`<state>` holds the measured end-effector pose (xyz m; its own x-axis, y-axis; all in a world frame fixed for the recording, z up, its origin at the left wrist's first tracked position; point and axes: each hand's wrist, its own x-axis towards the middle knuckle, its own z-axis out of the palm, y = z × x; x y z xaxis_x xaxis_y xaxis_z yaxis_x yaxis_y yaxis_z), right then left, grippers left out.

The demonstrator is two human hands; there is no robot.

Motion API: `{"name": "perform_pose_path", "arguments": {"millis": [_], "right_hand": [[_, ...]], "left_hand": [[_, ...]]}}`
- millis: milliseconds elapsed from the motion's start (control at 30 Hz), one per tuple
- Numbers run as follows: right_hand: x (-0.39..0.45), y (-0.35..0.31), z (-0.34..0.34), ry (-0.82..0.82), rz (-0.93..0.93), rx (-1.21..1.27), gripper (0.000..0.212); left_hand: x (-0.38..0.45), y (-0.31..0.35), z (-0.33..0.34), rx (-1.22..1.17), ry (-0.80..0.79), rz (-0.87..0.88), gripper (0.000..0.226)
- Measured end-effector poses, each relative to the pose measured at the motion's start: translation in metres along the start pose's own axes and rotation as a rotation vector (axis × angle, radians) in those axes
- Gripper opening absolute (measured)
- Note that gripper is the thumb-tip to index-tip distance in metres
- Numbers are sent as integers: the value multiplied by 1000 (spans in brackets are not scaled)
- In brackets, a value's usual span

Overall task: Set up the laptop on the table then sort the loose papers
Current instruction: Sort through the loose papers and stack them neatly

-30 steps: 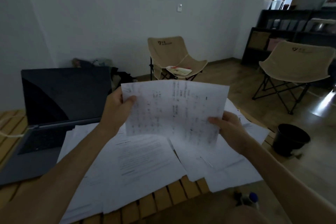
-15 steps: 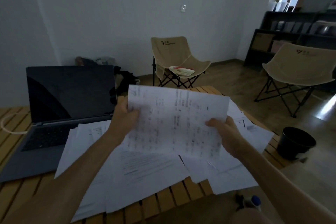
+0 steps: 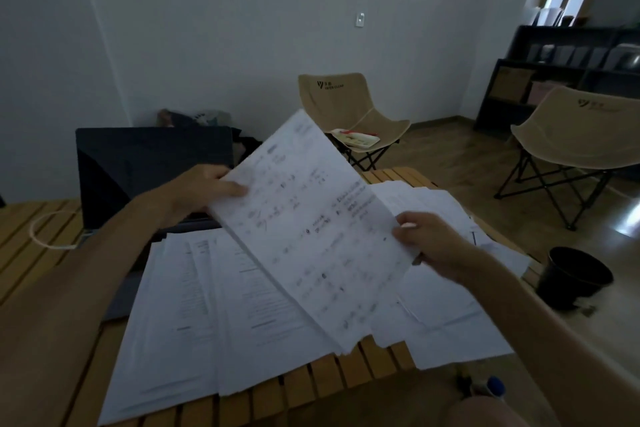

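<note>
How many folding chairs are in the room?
2. One folding chair stands by the far wall with something on its seat; the other chair is at the right, near the dark shelves. More may be out of view.

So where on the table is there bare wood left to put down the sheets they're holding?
Bare slats show left of the laptop, around the white cable, and a strip at the near edge. The loose papers crowd the middle and right. Both hands, left hand and right hand, hold the sheets.

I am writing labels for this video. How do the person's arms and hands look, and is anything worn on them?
Both forearms are bare, with no sleeve in view. The left hand and the right hand wear no gloves. No watch, ring or bracelet can be seen, though the dim light and blur could hide small items.
</note>
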<state>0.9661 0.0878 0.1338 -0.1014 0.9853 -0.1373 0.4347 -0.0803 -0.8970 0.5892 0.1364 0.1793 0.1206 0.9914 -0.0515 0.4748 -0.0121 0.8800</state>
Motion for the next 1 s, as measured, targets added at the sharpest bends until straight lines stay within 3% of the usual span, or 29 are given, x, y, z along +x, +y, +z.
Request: {"name": "perform_pose_path", "arguments": {"millis": [100, 167, 333, 400, 467, 567, 633, 733, 767, 833, 933, 1000], "right_hand": [[2, 40, 36, -84, 125, 92, 13], [2, 54, 57, -169, 149, 88, 7], [13, 52, 76, -352, 179, -161, 7], [18, 49, 73, -397, 196, -258, 17], [28, 48, 67, -317, 168, -389, 20], [61, 58, 56, 98, 63, -565, 20], [84, 69, 50, 328, 13, -631, 18], [107, 85, 48, 317, 33, -811, 58], [111, 90, 49, 304, 47, -860, 62], [117, 96, 50, 324, 37, -891, 54], [117, 96, 48, 429, -43, -924, 23], [114, 94, 43, 486, -123, -1047, 17]], "left_hand": [[5, -34, 1, -252, 48, -135, 34], [14, -53, 19, -285, 113, -164, 25], [43, -98, 56, -10, 479, -144, 27], [47, -112, 60, 116, 499, -152, 33], [45, -122, 64, 234, 451, -159, 42], [43, -130, 68, 786, 574, -50, 58], [42, -122, 78, 941, 574, 103, 48], [37, -110, 114, 838, 309, 197, 36], [35, -110, 125, 856, 222, 194, 37], [31, -116, 139, 944, 132, 176, 38], [30, -119, 144, 990, 151, 132, 38], [32, -114, 151, 934, 150, 110, 36]]}}
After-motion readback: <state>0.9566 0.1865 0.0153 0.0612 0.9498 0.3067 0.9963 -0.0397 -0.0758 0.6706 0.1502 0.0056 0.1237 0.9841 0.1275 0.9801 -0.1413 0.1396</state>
